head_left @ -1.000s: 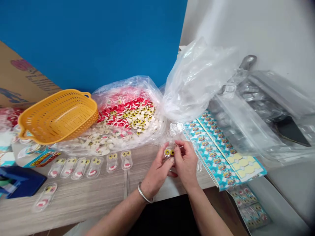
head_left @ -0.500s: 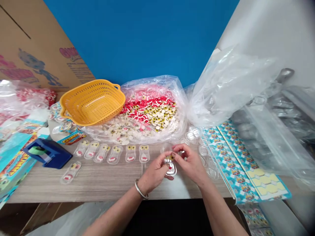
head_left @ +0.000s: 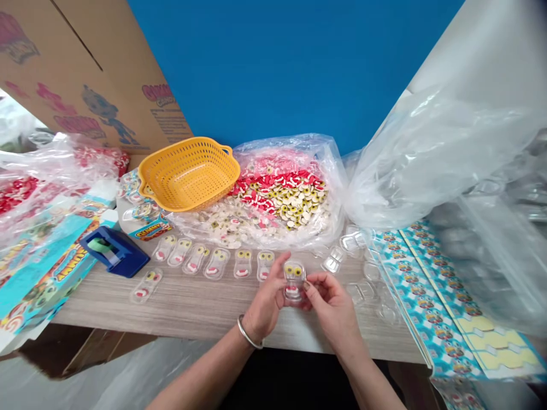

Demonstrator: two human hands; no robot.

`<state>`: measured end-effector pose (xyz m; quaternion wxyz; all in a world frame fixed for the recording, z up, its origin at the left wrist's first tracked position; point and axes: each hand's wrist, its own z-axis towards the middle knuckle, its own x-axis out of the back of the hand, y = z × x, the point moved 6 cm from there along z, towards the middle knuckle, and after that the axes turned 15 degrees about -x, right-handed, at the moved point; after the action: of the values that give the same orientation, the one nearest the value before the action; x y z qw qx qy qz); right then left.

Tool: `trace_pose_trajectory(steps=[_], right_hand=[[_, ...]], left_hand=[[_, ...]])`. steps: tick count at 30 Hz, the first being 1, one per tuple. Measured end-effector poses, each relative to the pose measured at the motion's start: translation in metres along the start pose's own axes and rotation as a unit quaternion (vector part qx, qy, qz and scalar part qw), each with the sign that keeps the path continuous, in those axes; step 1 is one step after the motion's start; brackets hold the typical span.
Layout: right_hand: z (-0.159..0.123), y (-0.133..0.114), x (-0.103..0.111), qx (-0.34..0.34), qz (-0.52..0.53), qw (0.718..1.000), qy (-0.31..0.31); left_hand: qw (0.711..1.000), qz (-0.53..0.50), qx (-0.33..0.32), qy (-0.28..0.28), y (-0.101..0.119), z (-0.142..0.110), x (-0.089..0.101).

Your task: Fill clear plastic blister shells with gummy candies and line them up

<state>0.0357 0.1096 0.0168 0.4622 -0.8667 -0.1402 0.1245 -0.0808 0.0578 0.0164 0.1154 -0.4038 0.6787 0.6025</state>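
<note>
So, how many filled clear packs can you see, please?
8: a row of six packs, one pack below its left end, one pack between the left hand and right hand.

The person's bare left forearm (head_left: 200, 373) wears a plain silver bangle (head_left: 248, 335) at the wrist, the right forearm (head_left: 367, 373) is bare too, and a black top (head_left: 299, 384) shows between the two arms.

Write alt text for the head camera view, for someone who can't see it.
The left hand and right hand hold a clear blister pack of candy eyes above a wood-grain table. Filled packs lie in a row beneath a plastic bag of candy and a yellow basket.
</note>
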Motion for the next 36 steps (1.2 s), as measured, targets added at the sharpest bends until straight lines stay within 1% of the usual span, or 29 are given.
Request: trace_pose_trajectory(steps=[2, 4, 6, 8, 11, 15, 17, 19, 22, 24, 26, 27, 28, 29, 30, 31, 33, 34, 36], right_hand=[[-0.002, 0.000, -0.004, 0.005, -0.040, 0.999, 0.003], [-0.004, -0.001, -0.009, 0.019, -0.093, 0.995, 0.001], [-0.006, -0.002, -0.013, 0.043, -0.149, 0.988, 0.007], [-0.008, -0.002, -0.016, 0.070, -0.194, 0.978, 0.023], [-0.012, -0.001, -0.021, 0.088, -0.240, 0.966, 0.046], [-0.015, -0.001, -0.027, 0.102, -0.298, 0.947, 0.063], [-0.013, -0.002, -0.027, 0.102, -0.323, 0.939, 0.060], [-0.008, -0.003, -0.026, 0.087, -0.302, 0.948, 0.041], [0.003, -0.003, -0.032, 0.052, -0.175, 0.983, -0.026], [0.010, 0.000, -0.048, 0.020, -0.106, 0.990, -0.093], [0.013, 0.007, -0.074, -0.018, -0.092, 0.983, -0.157], [0.013, 0.011, -0.087, -0.030, -0.105, 0.978, -0.180], [0.011, 0.014, -0.100, -0.034, -0.125, 0.972, -0.194], [0.009, 0.016, -0.111, -0.028, -0.148, 0.968, -0.202], [0.005, 0.017, -0.120, -0.016, -0.170, 0.962, -0.212], [0.002, 0.018, -0.127, -0.004, -0.186, 0.957, -0.224], [-0.005, 0.019, -0.134, 0.010, -0.199, 0.948, -0.248], [-0.007, 0.019, -0.135, 0.014, -0.203, 0.945, -0.257], [-0.009, 0.021, -0.131, 0.021, -0.217, 0.941, -0.259]], left_hand=[[1.000, 0.005, -0.002, 0.019, 0.001, -0.003, 0.006], [0.998, 0.040, -0.006, 0.043, 0.002, -0.005, 0.013], [0.994, 0.088, -0.023, 0.060, 0.003, -0.007, 0.019], [0.990, 0.116, -0.041, 0.065, 0.004, -0.007, 0.023], [0.990, 0.110, -0.050, 0.069, 0.002, -0.008, 0.024], [0.989, 0.090, -0.048, 0.106, 0.003, -0.010, 0.029], [0.988, 0.092, -0.051, 0.114, 0.005, -0.010, 0.031], [0.986, 0.104, -0.060, 0.114, 0.007, -0.009, 0.032], [0.981, 0.131, -0.079, 0.119, 0.014, -0.011, 0.038], [0.974, 0.163, -0.094, 0.129, 0.023, -0.017, 0.049], [0.961, 0.216, -0.107, 0.136, 0.038, -0.027, 0.071], [0.947, 0.263, -0.118, 0.145, 0.049, -0.034, 0.088], [0.926, 0.316, -0.131, 0.158, 0.062, -0.042, 0.106], [0.897, 0.377, -0.147, 0.177, 0.077, -0.051, 0.127], [0.853, 0.451, -0.163, 0.207, 0.095, -0.061, 0.149], [0.821, 0.489, -0.173, 0.238, 0.110, -0.071, 0.171], [0.770, 0.542, -0.182, 0.284, 0.137, -0.087, 0.207], [0.748, 0.564, -0.182, 0.300, 0.147, -0.092, 0.221], [0.706, 0.609, -0.178, 0.316, 0.160, -0.095, 0.237]])
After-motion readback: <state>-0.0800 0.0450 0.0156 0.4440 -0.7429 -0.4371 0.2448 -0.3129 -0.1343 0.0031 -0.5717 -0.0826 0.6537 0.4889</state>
